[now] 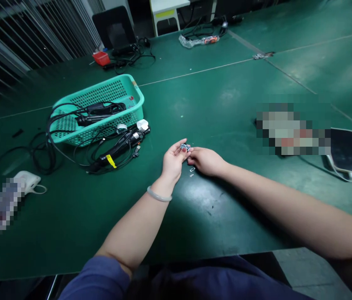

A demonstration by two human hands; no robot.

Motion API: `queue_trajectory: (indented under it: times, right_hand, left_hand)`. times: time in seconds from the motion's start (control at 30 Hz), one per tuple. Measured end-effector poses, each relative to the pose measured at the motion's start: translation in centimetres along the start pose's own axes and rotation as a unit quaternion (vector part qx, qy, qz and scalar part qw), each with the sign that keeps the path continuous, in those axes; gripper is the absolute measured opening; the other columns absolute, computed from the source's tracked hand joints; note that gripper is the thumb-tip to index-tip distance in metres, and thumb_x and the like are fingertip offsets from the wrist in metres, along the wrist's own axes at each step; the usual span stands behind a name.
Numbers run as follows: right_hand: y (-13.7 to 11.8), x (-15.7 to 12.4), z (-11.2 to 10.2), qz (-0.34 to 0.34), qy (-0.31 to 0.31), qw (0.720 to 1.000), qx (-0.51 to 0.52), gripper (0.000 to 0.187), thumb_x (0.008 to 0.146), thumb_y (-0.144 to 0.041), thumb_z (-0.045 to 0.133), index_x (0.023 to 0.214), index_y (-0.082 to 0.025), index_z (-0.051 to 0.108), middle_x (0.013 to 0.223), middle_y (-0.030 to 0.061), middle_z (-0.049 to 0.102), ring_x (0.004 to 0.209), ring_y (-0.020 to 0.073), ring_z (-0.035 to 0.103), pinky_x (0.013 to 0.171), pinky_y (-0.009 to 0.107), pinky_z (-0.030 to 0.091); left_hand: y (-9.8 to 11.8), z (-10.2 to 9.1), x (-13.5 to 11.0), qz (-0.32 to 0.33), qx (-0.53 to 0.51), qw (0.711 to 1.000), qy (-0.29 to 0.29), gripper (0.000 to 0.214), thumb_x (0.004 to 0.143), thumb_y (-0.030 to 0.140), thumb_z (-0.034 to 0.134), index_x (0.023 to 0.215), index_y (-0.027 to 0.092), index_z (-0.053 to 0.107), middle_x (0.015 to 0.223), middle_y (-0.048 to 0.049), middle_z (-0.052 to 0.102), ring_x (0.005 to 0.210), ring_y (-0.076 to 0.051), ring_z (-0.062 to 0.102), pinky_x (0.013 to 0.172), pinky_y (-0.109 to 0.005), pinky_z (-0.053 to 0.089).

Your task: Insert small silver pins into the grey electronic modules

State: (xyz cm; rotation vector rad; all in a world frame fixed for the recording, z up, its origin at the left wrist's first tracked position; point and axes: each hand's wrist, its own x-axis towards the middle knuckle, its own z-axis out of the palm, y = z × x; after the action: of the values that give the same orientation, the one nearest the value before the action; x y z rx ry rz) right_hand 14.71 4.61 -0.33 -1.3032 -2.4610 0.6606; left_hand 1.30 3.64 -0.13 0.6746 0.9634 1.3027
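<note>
My left hand (173,162) pinches a small blue-and-white piece (185,147) between thumb and fingers, just above the table. It looks like a tiny electronic part, but its exact kind is too small to tell. My right hand (206,161) meets it from the right, its fingers closed against the same piece; whether anything else is in them is hidden. On the table close below the hands lie a small white rectangular frame (192,169) and a tiny white bit (191,176). A pale bangle (159,195) circles my left wrist.
A turquoise basket (136,93) holding black cabled devices stands at the left, with a black handheld device (119,148) and cables before it. A phone (349,151) lies far right beside a blurred-out item (291,131). A red tray (101,58) sits at the back of the green table (213,108).
</note>
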Motion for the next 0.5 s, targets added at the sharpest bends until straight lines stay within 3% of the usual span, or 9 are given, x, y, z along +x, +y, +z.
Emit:
queue_trajectory:
  times: [0.07, 0.2, 0.3, 0.5]
  right_hand:
    - [0.7, 0.0, -0.6, 0.001, 0.007, 1.000, 0.026, 0.015, 0.084, -0.018, 0.055, 0.072, -0.017, 0.062, 0.083, 0.0048, 0.064, 0.078, 0.0158, 0.059, 0.074, 0.026, 0.045]
    - [1.4, -1.2, -1.5, -0.020, 0.177, 0.974, 0.141, 0.014, 0.085, -0.017, 0.053, 0.072, -0.018, 0.059, 0.076, 0.0033, 0.062, 0.075, 0.0148, 0.058, 0.074, 0.028, 0.046]
    - [1.2, -2.2, -2.3, -0.056, 0.266, 0.953, 0.137, 0.014, 0.085, -0.019, 0.053, 0.073, -0.019, 0.060, 0.076, 0.0032, 0.060, 0.073, 0.0149, 0.056, 0.070, 0.029, 0.046]
    - [0.9, -2.7, -3.1, -0.129, 0.291, 0.946, 0.059, 0.020, 0.083, -0.012, 0.048, 0.079, -0.021, 0.066, 0.086, 0.0048, 0.060, 0.078, 0.0149, 0.058, 0.068, 0.029, 0.047]
  left_hand:
    - [-0.1, -0.1, 0.1, 0.003, 0.002, 1.000, -0.006, 0.025, 0.077, 0.011, 0.063, 0.102, 0.016, 0.065, 0.087, -0.0023, 0.068, 0.079, -0.009, 0.066, 0.088, -0.029, 0.049]
    - [-0.2, -0.2, 0.0, 0.000, 0.017, 0.999, -0.032, 0.030, 0.075, 0.015, 0.067, 0.105, 0.017, 0.063, 0.086, -0.0019, 0.068, 0.078, -0.010, 0.067, 0.082, -0.027, 0.050]
    - [-0.2, -0.1, -0.2, -0.006, 0.035, 0.997, -0.062, 0.034, 0.073, 0.018, 0.070, 0.106, 0.018, 0.059, 0.082, -0.0014, 0.068, 0.075, -0.011, 0.068, 0.078, -0.027, 0.051]
    - [-0.3, 0.1, -0.5, -0.047, 0.043, 0.991, -0.121, 0.038, 0.065, 0.029, 0.078, 0.094, 0.017, 0.057, 0.076, -0.0013, 0.069, 0.073, -0.013, 0.068, 0.076, -0.027, 0.052]
